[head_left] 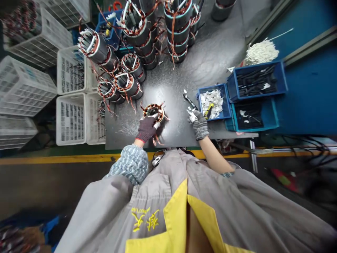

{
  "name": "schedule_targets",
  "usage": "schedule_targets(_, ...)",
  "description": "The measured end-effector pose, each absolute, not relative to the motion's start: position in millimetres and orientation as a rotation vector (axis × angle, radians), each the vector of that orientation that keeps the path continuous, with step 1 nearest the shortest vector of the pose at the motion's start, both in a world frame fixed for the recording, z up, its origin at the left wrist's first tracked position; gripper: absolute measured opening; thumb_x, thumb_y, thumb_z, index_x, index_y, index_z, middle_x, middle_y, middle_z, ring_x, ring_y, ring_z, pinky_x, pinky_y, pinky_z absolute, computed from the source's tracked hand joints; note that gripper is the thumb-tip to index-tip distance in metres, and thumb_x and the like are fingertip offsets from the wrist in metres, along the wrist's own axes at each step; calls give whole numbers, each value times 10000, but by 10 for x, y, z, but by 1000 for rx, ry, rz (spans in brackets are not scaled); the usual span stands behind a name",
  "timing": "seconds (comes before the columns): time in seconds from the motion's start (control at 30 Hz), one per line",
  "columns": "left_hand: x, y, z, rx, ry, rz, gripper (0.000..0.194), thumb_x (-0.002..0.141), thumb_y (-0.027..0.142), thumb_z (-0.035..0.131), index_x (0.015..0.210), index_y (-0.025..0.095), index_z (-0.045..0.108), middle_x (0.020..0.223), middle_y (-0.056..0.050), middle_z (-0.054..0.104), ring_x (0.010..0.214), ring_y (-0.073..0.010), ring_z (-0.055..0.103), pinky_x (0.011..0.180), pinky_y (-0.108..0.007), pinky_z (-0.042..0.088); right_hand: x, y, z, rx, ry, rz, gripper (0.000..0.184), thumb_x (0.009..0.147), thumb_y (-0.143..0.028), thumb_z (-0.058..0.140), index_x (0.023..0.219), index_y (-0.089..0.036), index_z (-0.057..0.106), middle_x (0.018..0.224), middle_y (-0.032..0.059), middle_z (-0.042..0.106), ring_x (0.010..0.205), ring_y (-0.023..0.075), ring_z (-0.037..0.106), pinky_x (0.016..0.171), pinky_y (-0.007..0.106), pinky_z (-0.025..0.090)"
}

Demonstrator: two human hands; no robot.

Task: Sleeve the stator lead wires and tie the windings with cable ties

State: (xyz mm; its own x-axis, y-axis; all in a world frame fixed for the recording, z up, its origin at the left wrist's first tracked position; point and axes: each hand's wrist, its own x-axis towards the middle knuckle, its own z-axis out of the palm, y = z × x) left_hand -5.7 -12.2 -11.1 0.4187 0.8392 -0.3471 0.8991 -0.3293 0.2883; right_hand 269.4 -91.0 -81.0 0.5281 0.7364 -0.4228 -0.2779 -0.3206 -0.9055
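Observation:
My left hand (pixel 146 128), in a dark knit glove, closes over a copper-wound motor stator (pixel 155 110) lying near the front of a dark metal table (pixel 205 70). Loose copper-coloured leads stick out around the stator. My right hand (pixel 199 123), in a grey glove, pinches white paper scraps (pixel 191 116) at its fingertips. Black-handled pliers (pixel 190 101) lie against those fingers. A yellow-handled tool (pixel 208 110) rests just beyond the hand, in a blue tray of white strips (pixel 212 89).
Several wound stators (pixel 127 86) stand in stacks at the table's far side. White plastic crates (pixel 71 119) line the left edge. Blue and teal bins (pixel 256 68) of black parts sit at right, beside a bundle of white cable ties (pixel 262 52). The table's front edge runs just below my hands.

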Motion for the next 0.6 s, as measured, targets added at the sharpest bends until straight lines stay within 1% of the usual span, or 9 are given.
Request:
schedule_targets(0.07,-132,-215,-128,2299,1334,-191,592,1094,310,721,1681,238,714,1635,-157,788,1592,-381,685,1385,-557,474,2661,-931,-758,-1645,-409,995,281,893,-492,845,1054,-298,721,943,-8,802,800,168,756,709,294,692)
schedule_targets(0.1,-151,-273,-136,2318,1272,-186,593,1088,309,730,1678,250,717,1633,-151,791,1588,-383,688,1394,-573,461,2662,-942,-737,-1677,-479,955,290,922,-543,815,1059,-301,734,953,7,819,834,194,785,750,333,717)
schedule_targets(0.17,-154,-389,-143,2340,1190,-163,588,1094,323,733,1680,267,715,1659,-143,776,1590,-389,682,1420,-616,412,2715,-953,-698,-1731,-705,880,308,978,-592,747,1074,-301,776,1047,57,868,1004,270,844,938,459,758)
schedule_targets(0.23,-129,-485,-121,2335,1183,-111,580,1109,346,721,1683,265,708,1683,-137,761,1600,-388,668,1447,-639,354,2831,-938,-646,-1778,-954,796,288,997,-526,719,1102,-286,838,1192,109,896,1207,346,842,1166,579,703)
schedule_targets(0.3,-94,-558,-60,2305,1247,-32,551,1139,360,679,1680,259,706,1681,-129,763,1586,-372,670,1430,-616,373,2976,-886,-562,-1818,-1276,700,303,985,-386,701,1178,-259,897,1332,140,889,1332,397,806,1284,639,623)
schedule_targets(0.37,-40,-622,31,2305,1327,33,529,1166,355,628,1679,261,713,1644,-137,781,1546,-373,683,1367,-596,433,3096,-791,-448,-1802,-1723,590,408,973,-259,666,1285,-261,928,1430,131,868,1389,413,775,1306,647,591)
schedule_targets(0.43,53,-679,112,2374,1307,36,525,1167,363,633,1679,292,727,1601,-151,797,1498,-400,693,1319,-621,450,3144,-656,-326,-1692,-2146,521,509,981,-198,641,1388,-309,925,1493,96,850,1430,406,746,1318,634,561)
schedule_targets(0.53,229,-721,117,2436,1145,-31,441,1140,365,698,1562,318,817,1463,-156,849,1400,-423,725,1253,-645,475,3060,-430,-206,-1437,-2549,552,546,1023,-245,666,1516,-346,876,1551,88,828,1474,402,703,1311,606,521)
schedule_targets(0.6,289,-706,25,2322,1213,68,351,1150,327,676,1441,291,870,1365,-144,878,1343,-392,757,1204,-599,527,2946,-299,-186,-1241,-2726,588,589,1031,-297,701,1607,-314,820,1613,122,798,1485,421,679,1261,603,515)
